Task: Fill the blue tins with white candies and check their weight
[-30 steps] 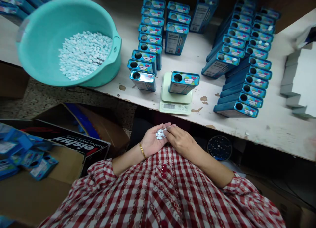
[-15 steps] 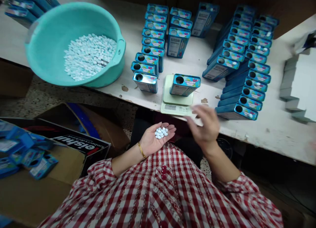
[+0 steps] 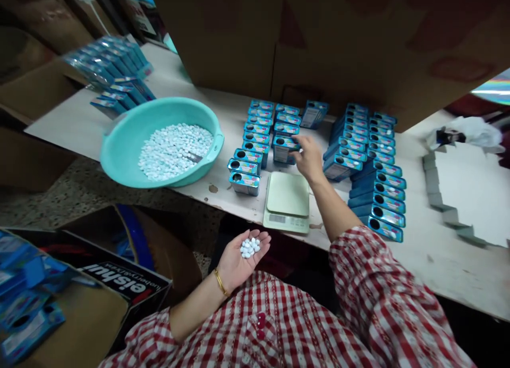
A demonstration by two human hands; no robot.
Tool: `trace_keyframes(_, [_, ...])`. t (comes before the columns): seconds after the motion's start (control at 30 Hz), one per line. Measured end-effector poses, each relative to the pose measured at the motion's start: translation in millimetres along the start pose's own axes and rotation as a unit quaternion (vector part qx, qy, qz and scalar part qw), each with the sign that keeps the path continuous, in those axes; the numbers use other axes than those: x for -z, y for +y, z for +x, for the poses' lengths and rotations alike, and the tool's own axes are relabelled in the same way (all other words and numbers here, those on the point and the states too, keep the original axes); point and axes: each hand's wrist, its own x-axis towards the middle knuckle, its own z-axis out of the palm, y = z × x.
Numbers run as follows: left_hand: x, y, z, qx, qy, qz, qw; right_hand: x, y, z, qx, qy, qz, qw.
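My left hand (image 3: 238, 263) is palm up, slightly cupped, holding a small pile of white candies (image 3: 250, 247). Over the table, my right hand (image 3: 307, 158) has its thumb and fingers at the right end of a blue tin (image 3: 284, 150) with a round hole in its top. That tin stands upright at the front of the middle row, behind a pale green scale (image 3: 287, 194) whose plate bears nothing. A turquoise basin (image 3: 119, 161) with many white candies (image 3: 171, 150) and a partly buried metal tool stands to the left.
More upright blue tins stand in rows at the left (image 3: 244, 183) and right (image 3: 383, 229). White folded cardboard (image 3: 474, 187) lies at the far right. A large brown carton (image 3: 239, 44) rises behind. An open box (image 3: 131, 283) with blue packages sits below left.
The tin has left the scale and now stands at the front of the middle row. My right hand has moved forward to it. The view has tilted up; my left hand still holds the candies.
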Motion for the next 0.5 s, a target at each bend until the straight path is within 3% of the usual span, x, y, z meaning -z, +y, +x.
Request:
trace_keyframes(0.1, [2.1,5.6,-2.0,-0.013,0.01,-0.006,1.0,-9.7,1.7,17.4,-0.002,0.0,-0.042,0.999])
trace_keyframes(0.2, [6.4,9.8,-1.9,-0.023,0.035,-0.01,0.999,2.7,12.2,40.4,0.007,0.026,-0.111,0.993])
trace_keyframes(0.27, [8.8,12.2,-0.5,-0.029,0.048,-0.013,0.998,14.8,27.1,67.4,-0.022,0.028,-0.149,0.988])
trace_keyframes(0.4, [10.9,18.2,2.9,-0.034,0.059,-0.017,0.998,22.4,62.6,127.3,-0.122,-0.045,-0.192,0.973])
trace_keyframes(0.5, [12.4,24.6,3.6,-0.039,0.06,-0.025,0.997,13.6,74.8,146.2,-0.172,-0.084,-0.217,0.957])
